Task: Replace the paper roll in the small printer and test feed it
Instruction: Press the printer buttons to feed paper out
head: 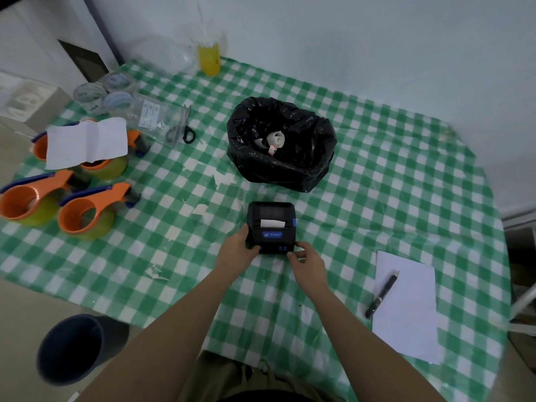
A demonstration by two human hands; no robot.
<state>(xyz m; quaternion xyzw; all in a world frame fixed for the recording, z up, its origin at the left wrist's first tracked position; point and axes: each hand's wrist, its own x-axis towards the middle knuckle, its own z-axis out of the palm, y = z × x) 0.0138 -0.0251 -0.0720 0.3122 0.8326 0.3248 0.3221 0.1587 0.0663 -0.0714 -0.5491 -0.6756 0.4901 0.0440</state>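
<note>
Test-feed step: your left hand (235, 248) and right hand (308, 262) clasp the small black plastic printer (271, 226), white paper strip (272, 223) showing; next, press a blue button (281, 248).

The printer (271, 226), just below the middle of the frame, hides its near lower corners behind the left hand (236, 252) and the right hand (308, 264), and the writing on its blue label is too small to read. Whether the fingers press any button cannot be told. In the black bag (281, 143) above it, a curled white strip (272, 142) is partly buried in folds. At the left edge, the nearest orange tape dispenser (27, 201) is cut off. A white sheet (87, 142) covers much of the dispenser at upper left. The dark bin (72, 348) at lower left shows only a shadowed inside.
</note>
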